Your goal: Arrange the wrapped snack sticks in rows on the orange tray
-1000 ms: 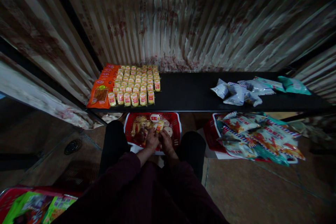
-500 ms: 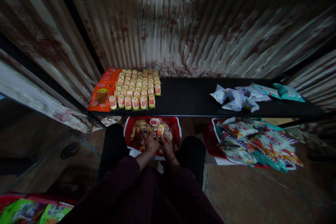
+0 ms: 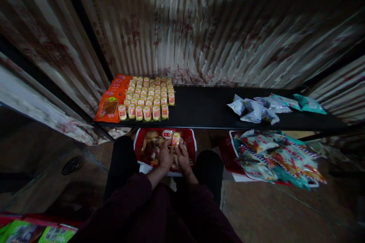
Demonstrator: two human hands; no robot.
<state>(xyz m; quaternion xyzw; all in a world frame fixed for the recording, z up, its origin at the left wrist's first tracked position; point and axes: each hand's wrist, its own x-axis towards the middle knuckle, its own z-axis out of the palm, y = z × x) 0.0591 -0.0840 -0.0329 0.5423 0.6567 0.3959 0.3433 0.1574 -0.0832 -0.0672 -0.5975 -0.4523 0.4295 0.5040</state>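
Over a red basket (image 3: pixel 194 148), a small yellow wrapped snack cake (image 3: pixel 176 139) with a red-and-white label is held upright at the fingertips of both hands. My left hand (image 3: pixel 165 155) is closed on its lower left side. From the lower right, my right hand (image 3: pixel 183 158) grips it as well. Inside the basket lie more packaged snacks (image 3: pixel 151 142), partly hidden by my hands. Rows of similar wrapped snack cakes (image 3: pixel 146 100) stand on a black shelf (image 3: pixel 199 106) above the basket.
Orange snack packets (image 3: pixel 110 102) lie at the shelf's left end. Silver bags (image 3: pixel 253 109) and teal bags (image 3: pixel 309 103) lie at its right. Below them, another red basket (image 3: pixel 232 155) is heaped with chip bags (image 3: pixel 264 142). Green packets (image 3: pixel 57 233) fill a container at lower left.
The snack cake has moved slightly up and to the right in my fingers. My hands have shifted a little with it, and their fingers look more stretched. The shelf goods stay in place.
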